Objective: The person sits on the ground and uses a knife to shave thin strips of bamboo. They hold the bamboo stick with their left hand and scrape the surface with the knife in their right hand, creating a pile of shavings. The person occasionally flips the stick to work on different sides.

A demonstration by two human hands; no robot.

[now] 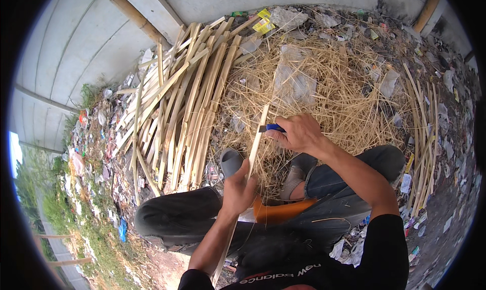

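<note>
Over the shavings (324,92), the left hand (237,187) is gripping the bamboo strip (257,138) near its middle, fingers closed around it, while the right hand (301,134) is clasping a blue-handled knife (272,128) against the strip higher up.

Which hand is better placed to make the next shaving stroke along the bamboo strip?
Right. The right hand already holds the blue-handled knife against the bamboo strip, while the left hand has its grip lower on the strip, steadying it.

Two hands (238,188); one knife (272,128); one held bamboo strip (257,143); two strip piles (182,107); one shavings heap (329,87).
</note>
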